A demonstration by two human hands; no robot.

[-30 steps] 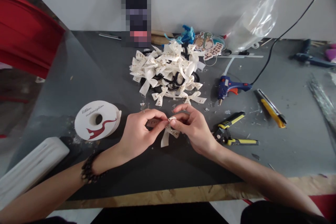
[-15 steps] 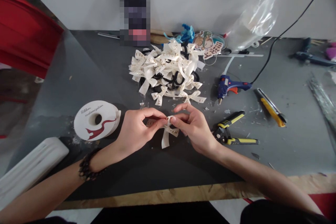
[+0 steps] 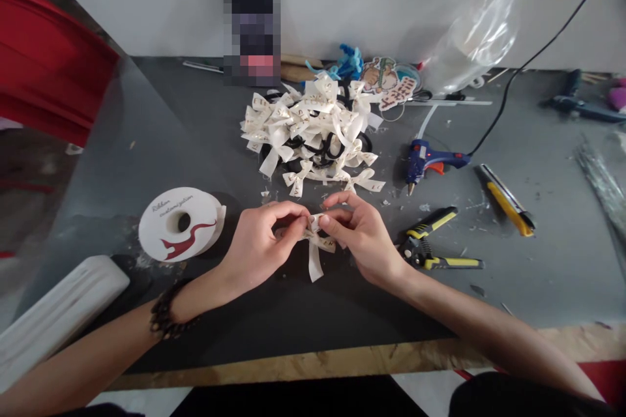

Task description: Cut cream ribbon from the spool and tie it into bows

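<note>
Between my two hands is a white ribbon (image 3: 315, 260) with printed lettering, partly looped, one tail hanging down. My left hand (image 3: 267, 234) is closed, its thumb and forefinger pinching the ribbon's left side. From the other side my right hand (image 3: 364, 234) pinches the upper loop between thumb and fingers, the forefinger arched above. My fingers hide part of the ribbon's middle. Just beyond lies a heap of white ribbon bows (image 3: 313, 124) with black bands among them. A ribbon spool (image 3: 169, 208) with a white face stands left of my left hand.
To the right lie a blue glue gun (image 3: 420, 159) with a black cord, yellow-and-black wire strippers (image 3: 415, 251) and a yellow utility knife (image 3: 511, 208). A long white object (image 3: 73, 306) sits at the left. A clear plastic bag (image 3: 479, 39) leans on the wall.
My left fingers have shifted slightly left and curled over the ribbon. The hanging tail has swung a little right and down. My right hand stays nearly in place.
</note>
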